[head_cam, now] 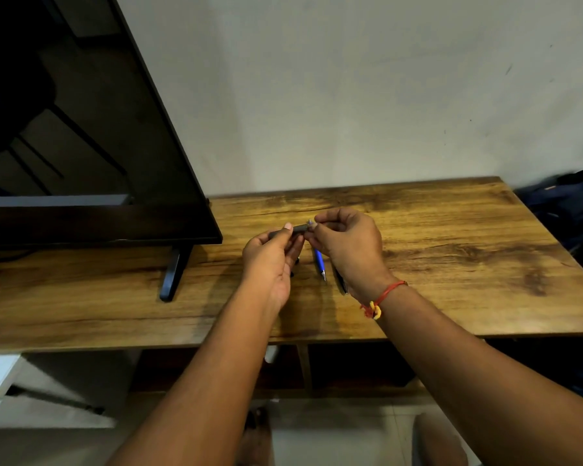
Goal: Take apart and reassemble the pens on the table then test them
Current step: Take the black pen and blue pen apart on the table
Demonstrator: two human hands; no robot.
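Note:
Above the wooden table (451, 250) I hold a dark grey pen barrel (298, 229) level between both hands. My left hand (271, 260) grips its left part, thumb on top. My right hand (349, 245) pinches a small pale piece (311, 223) at the barrel's right end; what that piece is cannot be made out. A blue pen (319, 264) with a metal tip lies on the table under my hands. A dark pen (340, 282) lies beside it, partly hidden by my right wrist. Small dark bits (297, 260) show under my left hand.
A large black TV (81, 129) on a stand foot (172, 274) fills the left of the table. A white wall rises behind. A dark blue bag (566, 210) lies off the right edge. Open shelves (350, 364) sit below the tabletop.

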